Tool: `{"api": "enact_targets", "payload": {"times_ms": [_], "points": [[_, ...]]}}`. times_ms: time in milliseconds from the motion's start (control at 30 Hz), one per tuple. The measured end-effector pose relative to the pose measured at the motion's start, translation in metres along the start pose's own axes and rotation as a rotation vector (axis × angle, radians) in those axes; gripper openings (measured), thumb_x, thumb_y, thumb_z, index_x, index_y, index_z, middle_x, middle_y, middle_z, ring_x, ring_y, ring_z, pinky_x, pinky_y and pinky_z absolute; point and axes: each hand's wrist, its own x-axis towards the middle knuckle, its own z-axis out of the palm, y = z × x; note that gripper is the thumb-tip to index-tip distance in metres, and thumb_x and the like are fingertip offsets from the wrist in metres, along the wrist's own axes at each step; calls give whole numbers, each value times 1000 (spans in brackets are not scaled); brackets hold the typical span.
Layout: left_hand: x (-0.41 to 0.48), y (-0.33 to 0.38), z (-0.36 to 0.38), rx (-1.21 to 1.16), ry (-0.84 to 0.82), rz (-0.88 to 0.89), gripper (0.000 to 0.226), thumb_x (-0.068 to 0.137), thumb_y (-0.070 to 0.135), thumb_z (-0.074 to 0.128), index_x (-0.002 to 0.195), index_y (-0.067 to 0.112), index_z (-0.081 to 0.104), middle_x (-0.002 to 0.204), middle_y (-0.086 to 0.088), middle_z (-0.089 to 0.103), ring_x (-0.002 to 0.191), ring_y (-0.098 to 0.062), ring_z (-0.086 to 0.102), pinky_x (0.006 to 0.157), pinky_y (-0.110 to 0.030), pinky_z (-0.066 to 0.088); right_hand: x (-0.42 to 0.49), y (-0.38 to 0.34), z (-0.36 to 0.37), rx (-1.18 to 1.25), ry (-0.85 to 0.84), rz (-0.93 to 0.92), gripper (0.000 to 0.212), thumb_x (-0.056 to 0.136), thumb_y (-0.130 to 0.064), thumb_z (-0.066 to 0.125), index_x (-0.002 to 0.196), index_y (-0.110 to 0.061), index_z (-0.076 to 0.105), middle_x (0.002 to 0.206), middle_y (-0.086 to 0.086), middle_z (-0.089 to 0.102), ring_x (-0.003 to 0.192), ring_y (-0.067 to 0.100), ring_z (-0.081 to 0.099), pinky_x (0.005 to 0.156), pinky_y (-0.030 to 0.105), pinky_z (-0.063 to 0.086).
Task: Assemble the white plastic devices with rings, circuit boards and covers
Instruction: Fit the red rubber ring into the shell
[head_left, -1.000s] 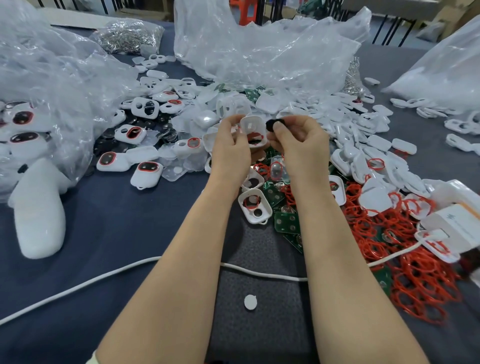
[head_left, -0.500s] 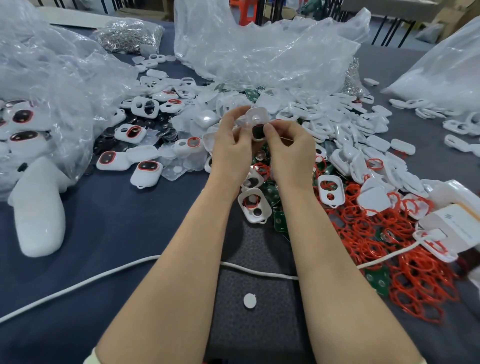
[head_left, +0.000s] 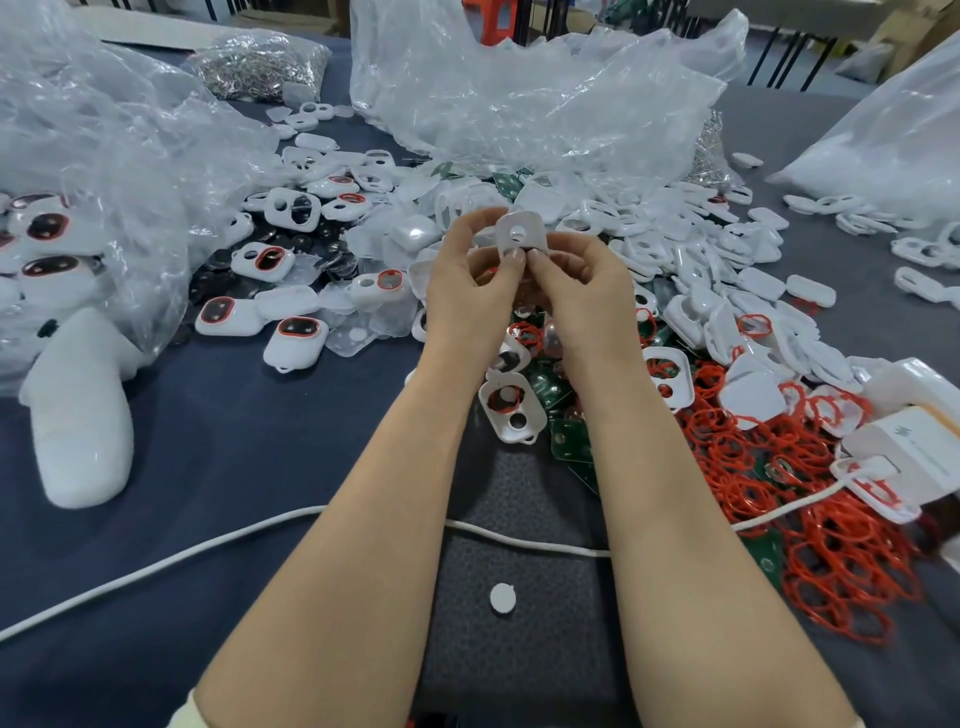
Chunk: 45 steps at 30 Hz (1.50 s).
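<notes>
Grips white shell (head_left: 519, 235) in fingers of left hand (head_left: 467, 283) and right hand (head_left: 589, 291), held above surface (head_left: 208, 467) mid-pile. Looks mid-assembly. Shows several finished units (head_left: 296, 340) at left, heaps of red rings (head_left: 810, 519), circuit boards (head_left: 569, 439), empty shells (head_left: 727, 270) unused: mostly left to do.

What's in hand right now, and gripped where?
Left hand and right hand both pinch one white plastic shell, thumbs meeting at its lower edge.
</notes>
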Motion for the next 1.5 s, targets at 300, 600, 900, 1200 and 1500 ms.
{"api": "enact_targets", "payload": {"times_ms": [300, 600, 900, 1200, 1500], "points": [[-2, 1, 0, 298, 75, 69, 18, 94, 7, 56, 105, 21, 56, 80, -3, 66, 78, -24, 69, 77, -42, 58, 0, 0, -2, -20, -48, 38, 15, 88, -2, 61, 83, -16, 59, 84, 11, 65, 81, 30, 66, 81, 43, 56], [0, 0, 0, 385, 0, -51, 27, 91, 6, 57, 117, 12, 60, 98, -2, 68, 95, -16, 66, 91, -35, 54, 1, 4, -1, -206, 84, -131, 11, 88, -11, 64, 88, -16, 54, 88, -1, 62, 86, 17, 62, 82, 28, 52], [-7, 6, -1, 584, 136, 159, 14, 96, 13, 55, 105, 9, 65, 84, 0, 69, 80, -14, 66, 74, -27, 53, -2, 4, -3, -448, 79, -372, 8, 88, -17, 65, 95, -14, 61, 84, 2, 63, 76, 15, 58, 66, 16, 43], [1, 19, -6, -265, 74, -245, 31, 92, -12, 43, 98, 10, 64, 81, -10, 71, 73, -17, 70, 69, -23, 58, -5, 4, -5, -474, 110, -532, 12, 85, 4, 58, 95, -2, 60, 83, 9, 63, 76, 23, 61, 69, 36, 51], [4, 17, -11, -438, 91, -298, 4, 95, 3, 55, 97, 5, 58, 78, -5, 70, 69, -13, 69, 65, -21, 57, -4, 4, -5, -506, 17, -466, 22, 87, 2, 51, 95, -4, 71, 88, 4, 70, 76, 7, 58, 72, 17, 49]]}}
